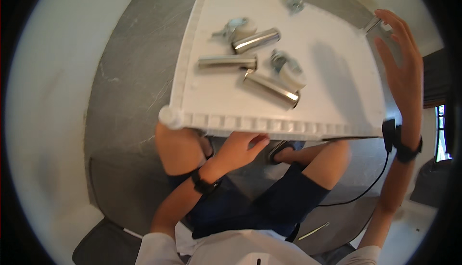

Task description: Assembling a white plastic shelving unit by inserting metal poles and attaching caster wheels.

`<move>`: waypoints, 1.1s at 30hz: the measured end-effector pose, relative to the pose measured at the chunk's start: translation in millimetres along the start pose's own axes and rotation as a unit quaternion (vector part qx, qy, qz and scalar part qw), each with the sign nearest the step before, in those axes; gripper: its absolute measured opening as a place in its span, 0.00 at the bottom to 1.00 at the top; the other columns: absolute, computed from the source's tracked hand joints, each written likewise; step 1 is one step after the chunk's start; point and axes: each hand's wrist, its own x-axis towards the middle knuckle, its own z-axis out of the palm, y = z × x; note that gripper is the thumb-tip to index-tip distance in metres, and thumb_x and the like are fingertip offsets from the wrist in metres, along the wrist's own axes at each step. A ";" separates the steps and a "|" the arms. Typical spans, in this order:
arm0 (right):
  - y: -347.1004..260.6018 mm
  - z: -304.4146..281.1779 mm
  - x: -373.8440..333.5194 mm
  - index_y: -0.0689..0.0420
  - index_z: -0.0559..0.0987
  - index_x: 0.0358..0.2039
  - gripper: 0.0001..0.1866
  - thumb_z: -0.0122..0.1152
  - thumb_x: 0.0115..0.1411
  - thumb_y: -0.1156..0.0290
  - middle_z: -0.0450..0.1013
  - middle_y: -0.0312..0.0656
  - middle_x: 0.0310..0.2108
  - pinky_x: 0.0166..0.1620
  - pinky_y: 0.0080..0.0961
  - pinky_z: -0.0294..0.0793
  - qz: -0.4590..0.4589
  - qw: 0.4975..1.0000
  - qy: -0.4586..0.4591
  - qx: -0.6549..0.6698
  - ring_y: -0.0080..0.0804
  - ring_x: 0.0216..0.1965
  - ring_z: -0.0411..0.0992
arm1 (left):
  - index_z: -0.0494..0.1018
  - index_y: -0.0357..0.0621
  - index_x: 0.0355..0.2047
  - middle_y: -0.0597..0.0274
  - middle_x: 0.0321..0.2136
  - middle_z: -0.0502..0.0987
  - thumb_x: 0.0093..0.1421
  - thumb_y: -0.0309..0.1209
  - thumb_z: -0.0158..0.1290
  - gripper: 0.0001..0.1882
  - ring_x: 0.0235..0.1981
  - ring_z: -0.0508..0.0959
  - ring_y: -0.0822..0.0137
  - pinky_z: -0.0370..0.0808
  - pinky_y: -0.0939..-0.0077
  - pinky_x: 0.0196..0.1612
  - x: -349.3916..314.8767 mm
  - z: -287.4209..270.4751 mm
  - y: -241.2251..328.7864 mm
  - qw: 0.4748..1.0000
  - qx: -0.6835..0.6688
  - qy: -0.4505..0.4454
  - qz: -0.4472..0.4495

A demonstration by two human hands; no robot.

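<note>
A white plastic shelf [337, 77] with a ribbed rim lies across my knees. My left hand [240, 149] is at its near rim, with the fingers curled against it and partly hidden below the edge. At the far right corner, my right hand [402, 48] is raised with thumb and fingers apart. Its fingertips are by a short metal tube [372, 25] standing at that corner; whether they touch it is unclear. Loose on the shelf lie three shiny metal tubes [256, 40] [227, 62] [272, 89] and two caster wheels [245, 28] [291, 72].
Another caster [293, 1] is by the far edge. A round white post [171, 116] marks the near left corner. A black cable [368, 193] hangs from my right wrist device. Below my right side lies a thin yellowish stick [314, 231]. A white wall [53, 87] stands left.
</note>
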 end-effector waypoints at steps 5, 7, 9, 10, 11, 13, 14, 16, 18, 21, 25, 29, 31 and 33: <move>-23.2 -34.2 -8.1 0.49 0.75 0.59 0.23 0.60 0.63 0.75 0.71 0.42 0.61 0.62 0.38 0.69 -0.003 0.998 -0.057 -0.024 0.42 0.62 0.69 | 0.78 0.37 0.40 0.56 0.33 0.82 0.63 0.28 0.58 0.07 0.32 0.82 0.65 0.78 0.74 0.39 3.9 5.9 -5.7 1.000 0.012 -0.021 0.003; -19.2 -38.5 -9.9 0.50 0.76 0.58 0.22 0.61 0.62 0.75 0.72 0.42 0.60 0.60 0.36 0.70 -0.032 0.995 -0.080 0.052 0.42 0.61 0.70 | 0.78 0.38 0.40 0.56 0.33 0.82 0.63 0.27 0.58 0.07 0.32 0.82 0.64 0.78 0.74 0.39 0.9 6.8 -6.6 1.000 0.009 -0.017 0.012; -43.6 -41.8 -9.7 0.56 0.76 0.55 0.23 0.63 0.58 0.76 0.75 0.43 0.56 0.54 0.35 0.72 0.011 0.980 -0.095 0.176 0.40 0.56 0.72 | 0.78 0.38 0.40 0.56 0.33 0.82 0.63 0.27 0.58 0.07 0.31 0.82 0.64 0.78 0.74 0.39 -1.7 7.4 -7.2 1.000 0.008 -0.013 0.021; -59.2 -41.9 -10.5 0.58 0.76 0.56 0.25 0.63 0.55 0.79 0.75 0.44 0.55 0.53 0.34 0.71 0.032 0.964 -0.116 0.238 0.39 0.54 0.73 | 0.78 0.38 0.40 0.56 0.33 0.82 0.63 0.27 0.58 0.07 0.31 0.82 0.64 0.78 0.74 0.39 -3.2 7.4 -7.0 1.000 0.010 -0.010 0.015; -72.2 -39.9 -9.8 0.57 0.75 0.57 0.28 0.65 0.53 0.79 0.74 0.46 0.56 0.54 0.34 0.71 0.039 0.946 -0.137 0.292 0.41 0.54 0.72 | 0.78 0.37 0.40 0.56 0.32 0.82 0.63 0.27 0.59 0.07 0.31 0.82 0.65 0.78 0.74 0.39 -2.2 7.3 -6.2 1.000 0.012 -0.009 0.011; -95.3 -36.5 -10.5 0.56 0.72 0.60 0.31 0.68 0.53 0.74 0.71 0.50 0.59 0.57 0.40 0.71 0.027 0.931 -0.179 0.317 0.52 0.56 0.70 | 0.78 0.36 0.40 0.55 0.32 0.82 0.63 0.27 0.58 0.08 0.31 0.82 0.65 0.78 0.74 0.39 -3.3 7.6 -4.3 1.000 0.006 -0.010 0.023; -106.8 -33.3 -10.9 0.54 0.72 0.60 0.32 0.69 0.53 0.72 0.70 0.51 0.59 0.57 0.41 0.71 0.024 0.940 -0.162 0.301 0.54 0.57 0.70 | 0.78 0.36 0.40 0.55 0.32 0.82 0.63 0.27 0.58 0.08 0.31 0.82 0.65 0.78 0.74 0.39 -1.5 10.3 -2.7 1.000 0.001 -0.015 0.020; -123.3 -21.4 -2.3 0.55 0.73 0.59 0.31 0.70 0.53 0.71 0.70 0.50 0.58 0.56 0.41 0.73 0.010 0.955 -0.121 0.269 0.53 0.56 0.70 | 0.77 0.36 0.40 0.54 0.33 0.81 0.64 0.30 0.57 0.09 0.33 0.82 0.61 0.78 0.71 0.40 -1.2 10.2 -2.5 1.000 -0.002 -0.024 0.009; -134.5 -7.3 2.2 0.55 0.74 0.57 0.29 0.70 0.53 0.70 0.70 0.50 0.58 0.54 0.41 0.74 -0.008 0.966 -0.083 0.245 0.52 0.55 0.71 | 0.77 0.36 0.40 0.54 0.32 0.81 0.64 0.30 0.57 0.09 0.33 0.82 0.61 0.78 0.71 0.40 -3.2 8.1 -2.7 1.000 -0.001 -0.019 0.009; -138.5 10.4 1.6 0.56 0.77 0.50 0.24 0.71 0.52 0.70 0.70 0.48 0.56 0.50 0.39 0.76 0.007 0.958 -0.113 0.264 0.48 0.52 0.72 | 0.77 0.36 0.40 0.54 0.32 0.81 0.63 0.29 0.58 0.09 0.32 0.82 0.63 0.78 0.72 0.40 -3.1 8.5 -0.7 1.000 0.001 -0.018 0.012; -135.6 11.9 -4.9 0.59 0.78 0.41 0.17 0.72 0.52 0.68 0.70 0.47 0.55 0.43 0.34 0.78 0.023 0.963 -0.087 0.253 0.40 0.47 0.74 | 0.77 0.35 0.40 0.54 0.32 0.81 0.63 0.27 0.58 0.08 0.32 0.82 0.63 0.78 0.73 0.40 -1.2 7.6 0.6 0.999 0.015 -0.024 0.026; -143.5 -25.5 -28.6 0.60 0.79 0.39 0.15 0.72 0.51 0.72 0.73 0.49 0.51 0.40 0.28 0.76 0.105 0.907 -0.048 0.405 0.36 0.39 0.76 | 0.77 0.36 0.39 0.54 0.30 0.80 0.64 0.29 0.57 0.08 0.30 0.81 0.62 0.77 0.71 0.37 -4.1 4.6 -2.7 1.000 0.003 0.000 0.029; -143.2 -38.0 -53.5 0.62 0.79 0.40 0.16 0.72 0.53 0.74 0.74 0.51 0.50 0.42 0.26 0.74 0.080 0.816 -0.104 0.563 0.37 0.39 0.76 | 0.77 0.36 0.38 0.55 0.30 0.80 0.64 0.29 0.57 0.08 0.29 0.80 0.64 0.77 0.73 0.36 -5.0 -6.9 4.9 0.999 -0.020 -0.020 0.031; -149.5 -25.3 -80.7 0.63 0.78 0.40 0.14 0.71 0.55 0.73 0.75 0.51 0.50 0.45 0.26 0.75 0.047 0.697 -0.161 0.697 0.36 0.42 0.76 | 0.77 0.36 0.38 0.55 0.30 0.81 0.64 0.29 0.56 0.08 0.29 0.80 0.66 0.76 0.74 0.36 -5.1 3.5 -4.3 0.999 -0.041 -0.003 0.008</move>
